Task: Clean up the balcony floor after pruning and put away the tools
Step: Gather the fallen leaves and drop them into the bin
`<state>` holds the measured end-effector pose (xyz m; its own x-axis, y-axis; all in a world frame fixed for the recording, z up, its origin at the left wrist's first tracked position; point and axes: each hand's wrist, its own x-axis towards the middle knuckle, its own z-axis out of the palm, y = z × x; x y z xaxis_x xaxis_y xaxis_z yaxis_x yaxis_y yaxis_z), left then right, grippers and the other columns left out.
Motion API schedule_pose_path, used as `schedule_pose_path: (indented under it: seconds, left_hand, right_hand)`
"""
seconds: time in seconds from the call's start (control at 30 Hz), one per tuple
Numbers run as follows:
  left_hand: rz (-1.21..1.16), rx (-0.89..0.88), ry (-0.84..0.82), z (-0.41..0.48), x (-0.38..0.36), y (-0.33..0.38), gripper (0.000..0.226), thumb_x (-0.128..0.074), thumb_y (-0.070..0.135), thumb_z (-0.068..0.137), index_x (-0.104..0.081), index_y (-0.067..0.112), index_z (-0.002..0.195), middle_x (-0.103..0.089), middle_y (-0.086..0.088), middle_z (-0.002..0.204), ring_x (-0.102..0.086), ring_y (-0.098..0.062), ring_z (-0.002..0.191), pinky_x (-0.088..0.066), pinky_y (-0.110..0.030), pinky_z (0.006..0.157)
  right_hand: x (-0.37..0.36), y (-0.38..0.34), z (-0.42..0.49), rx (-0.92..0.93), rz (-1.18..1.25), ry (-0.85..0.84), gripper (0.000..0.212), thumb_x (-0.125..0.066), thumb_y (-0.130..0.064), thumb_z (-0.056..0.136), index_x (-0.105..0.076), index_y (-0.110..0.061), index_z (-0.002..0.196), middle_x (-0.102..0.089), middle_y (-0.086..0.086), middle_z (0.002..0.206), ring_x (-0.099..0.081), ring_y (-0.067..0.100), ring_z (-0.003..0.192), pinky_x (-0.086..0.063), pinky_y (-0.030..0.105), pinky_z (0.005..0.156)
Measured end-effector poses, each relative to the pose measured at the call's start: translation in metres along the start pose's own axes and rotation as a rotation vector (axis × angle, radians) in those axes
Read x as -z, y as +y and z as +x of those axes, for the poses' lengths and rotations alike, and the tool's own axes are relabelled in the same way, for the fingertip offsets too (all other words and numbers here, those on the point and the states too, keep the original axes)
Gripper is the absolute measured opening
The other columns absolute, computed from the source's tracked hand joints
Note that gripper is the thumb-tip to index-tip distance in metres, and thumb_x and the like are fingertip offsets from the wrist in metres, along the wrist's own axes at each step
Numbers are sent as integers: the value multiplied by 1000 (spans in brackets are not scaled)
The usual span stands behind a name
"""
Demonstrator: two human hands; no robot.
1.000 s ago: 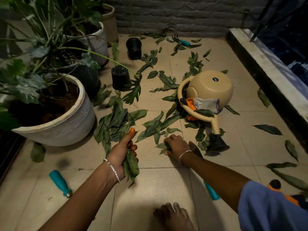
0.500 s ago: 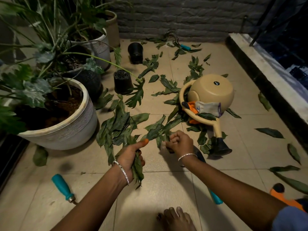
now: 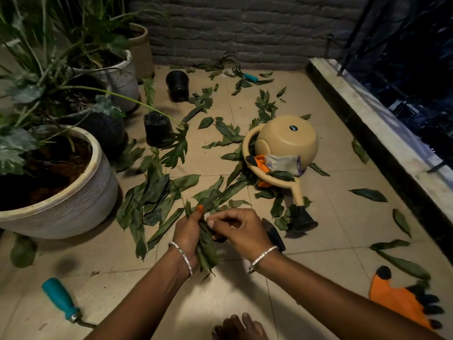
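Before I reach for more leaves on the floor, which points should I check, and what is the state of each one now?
1. Left hand grips the leaf bunch securely: ok.
2. Right hand free: not ok, its fingers pinch at the bunch.
3. Loose leaves lie close ahead: ok.
4. Bin or bag in view: not ok, none visible.
5. Teal-handled tool put away: not ok, it lies on the floor.

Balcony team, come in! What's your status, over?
Left hand gripping leaf bunch. Right hand pinching same bunch. Many leaves on floor; watering can, teal-handled tool not put away.
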<state>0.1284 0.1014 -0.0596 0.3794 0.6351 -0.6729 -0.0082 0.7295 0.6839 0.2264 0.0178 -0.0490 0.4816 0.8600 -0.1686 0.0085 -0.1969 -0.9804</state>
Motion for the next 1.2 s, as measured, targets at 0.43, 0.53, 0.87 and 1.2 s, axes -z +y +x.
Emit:
schedule_pose_path:
  seconds: [0.43, 0.53, 0.87, 1.2]
  left_hand:
    - [-294, -36, -15, 9, 2, 14, 47, -54, 27, 98, -68, 11, 56, -65, -7, 58, -66, -16, 54, -58, -30, 55]
    - [-305, -37, 19, 8, 6, 18, 30, -55, 28, 98, -58, 13, 72, -53, 1, 47, -59, -13, 45, -59, -36, 57]
    - [-327, -31, 72, 17, 30, 21, 33, -57, 34, 97, -45, 20, 68, -37, 4, 43, -36, -9, 35, -45, -23, 49]
    - [-257, -16, 6, 8, 16, 15, 35, -72, 43, 83, -50, 19, 69, -32, 5, 46, -32, -8, 36, -41, -22, 43]
  right_hand:
    - [155, 45, 158, 13, -1207, 253, 57, -67, -22, 87, -47, -15, 140, -52, 13, 135, -47, 32, 124, -43, 48, 105]
    - [166, 46, 173, -96, -1311, 53, 73, -62, -35, 92, -23, -28, 153, -38, 13, 149, -33, 37, 136, -33, 53, 110]
    - [165, 59, 171, -199, -1111, 128, 29, -71, -32, 85, -70, -19, 112, -68, 10, 111, -62, 29, 104, -48, 34, 89]
    - [116, 41, 111, 128, -616, 475, 10, -67, -15, 90, -74, -12, 97, -72, 6, 92, -66, 20, 87, -55, 31, 80]
